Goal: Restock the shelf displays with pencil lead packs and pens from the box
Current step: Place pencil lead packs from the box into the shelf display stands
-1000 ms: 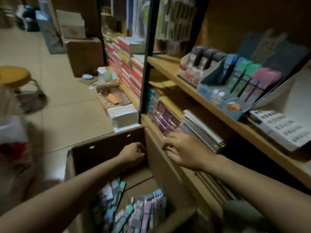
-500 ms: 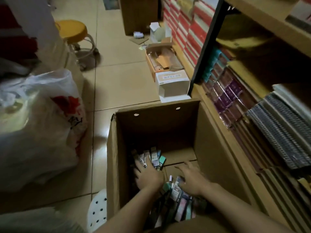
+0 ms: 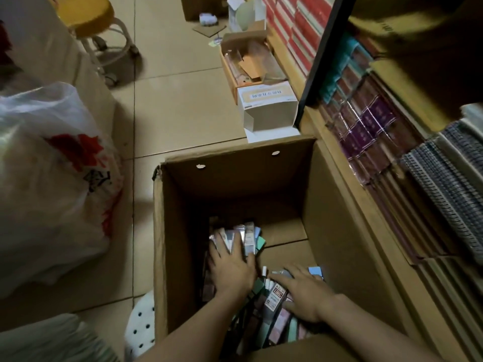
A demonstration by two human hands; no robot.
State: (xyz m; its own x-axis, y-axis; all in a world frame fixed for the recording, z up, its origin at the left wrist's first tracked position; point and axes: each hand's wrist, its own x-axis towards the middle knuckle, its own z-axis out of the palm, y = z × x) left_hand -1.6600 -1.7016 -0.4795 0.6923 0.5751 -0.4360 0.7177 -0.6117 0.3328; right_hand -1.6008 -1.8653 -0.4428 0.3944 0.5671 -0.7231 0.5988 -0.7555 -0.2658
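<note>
Beige floor tiles (image 3: 183, 105) fill the upper middle of the frame, with a yellow stool (image 3: 86, 14) at the upper left and a white plastic bag (image 3: 52, 184) with red print along the left edge. At the lower centre an open cardboard box (image 3: 235, 178) stands just beside the wooden shelf unit (image 3: 347, 205) that runs down the right side, its lower level stacked with purple wrapped packs (image 3: 366, 129) and spiral notebooks (image 3: 444, 176). Inside the box lies a loose heap of pencil lead packs and pens (image 3: 245, 236), covering its bottom toward the lower edge of the frame. Both hands reach down into it: the left hand (image 3: 231, 270) lies flat with fingers spread on the packs near the box's left wall, and the right hand (image 3: 305, 291) presses spread fingers on the packs at the lower right; neither visibly grips anything. A small white carton (image 3: 269, 108) sits on the floor beyond the box.
</note>
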